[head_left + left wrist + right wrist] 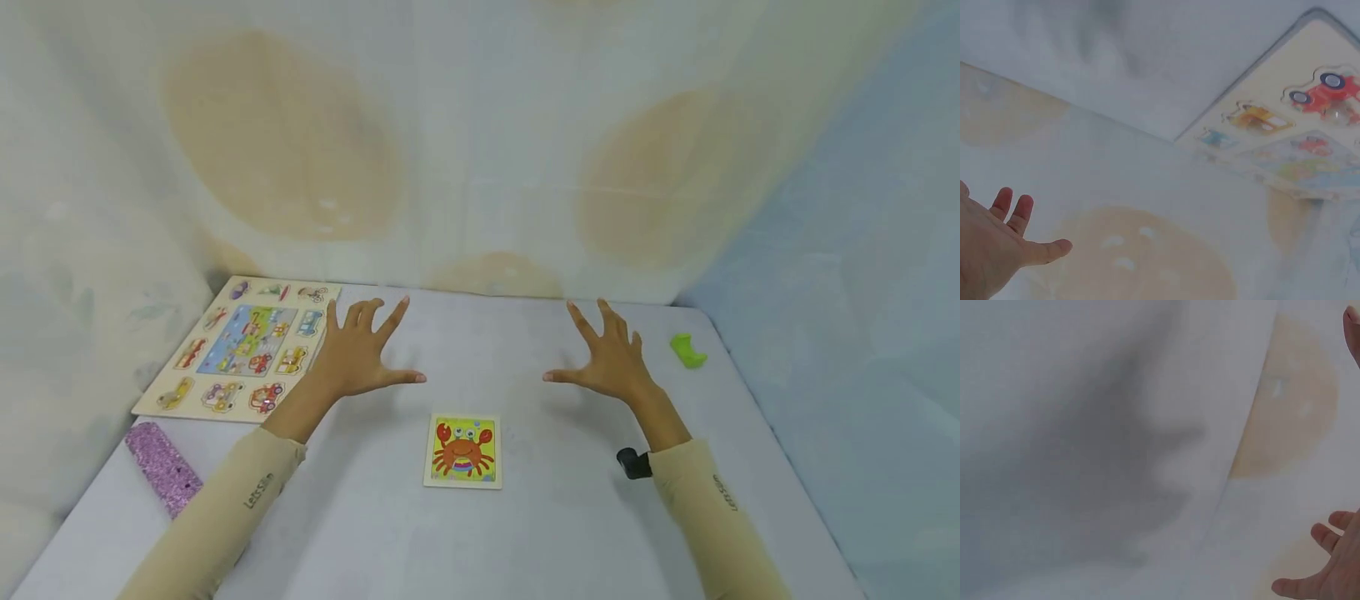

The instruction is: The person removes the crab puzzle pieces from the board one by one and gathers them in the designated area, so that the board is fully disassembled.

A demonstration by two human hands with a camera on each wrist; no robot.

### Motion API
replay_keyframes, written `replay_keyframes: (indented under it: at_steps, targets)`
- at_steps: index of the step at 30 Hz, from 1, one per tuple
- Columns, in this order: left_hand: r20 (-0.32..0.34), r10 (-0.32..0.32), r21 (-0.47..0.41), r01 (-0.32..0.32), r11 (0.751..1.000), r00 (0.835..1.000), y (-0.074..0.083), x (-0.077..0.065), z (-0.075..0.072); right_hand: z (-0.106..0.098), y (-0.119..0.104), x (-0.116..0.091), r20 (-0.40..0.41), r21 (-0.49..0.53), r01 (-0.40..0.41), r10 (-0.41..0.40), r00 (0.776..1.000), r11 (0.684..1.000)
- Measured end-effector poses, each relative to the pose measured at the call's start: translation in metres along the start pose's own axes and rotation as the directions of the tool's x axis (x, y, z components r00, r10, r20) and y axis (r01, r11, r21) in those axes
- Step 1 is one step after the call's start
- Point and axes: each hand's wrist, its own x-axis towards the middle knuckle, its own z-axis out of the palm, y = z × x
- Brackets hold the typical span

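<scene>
**L hand (356,354) & R hand (611,360) spread wide, nothing held; crab puzzle (462,452) lay below, btwn them**

Crab puzzle was small, sq., flat on the white surface (465,546), nearer the wearer than either hand & roughly midway L–R. Pale frame, yellow-green ground; red-orange crab w/ raised claws, big eyes, a smile & multicolor stripes on its belly.

Fingers on both hands were well apart, thumbs stuck out toward each other w/ a wide gap btwn. Both hands hung above the surface, touching nothing; shadows fell beneath. In head view L hand overlapped the R edge of the vehicle puzzle board (247,340), but L wrist cam showed it clear of it. Board had a pale border w/ veh. pcs around a printed center scene.

Also there: purple glittery item (163,467) by L sleeve (217,517), black item (634,463) at R sleeve (712,508) cuff, bright green pc (687,350) right of R hand. Spotted cloth (480,167) hung behind.
</scene>
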Motion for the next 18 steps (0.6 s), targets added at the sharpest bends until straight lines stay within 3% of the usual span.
replay_keyframes:
  at_steps: [7, 18]
  targets:
    - [0.004, 0.077, 0.020, -0.077, 0.997, 0.997, 0.015, -0.026, 0.016, 0.023, -0.005, -0.024, 0.018, 0.006, 0.020, -0.020, 1.000, 1.000]
    - [0.035, 0.140, 0.004, -0.141, 0.990, 0.989, 0.038, -0.062, 0.031, 0.043, -0.031, -0.050, 0.037, 0.004, 0.104, -0.104, 0.994, 0.995]
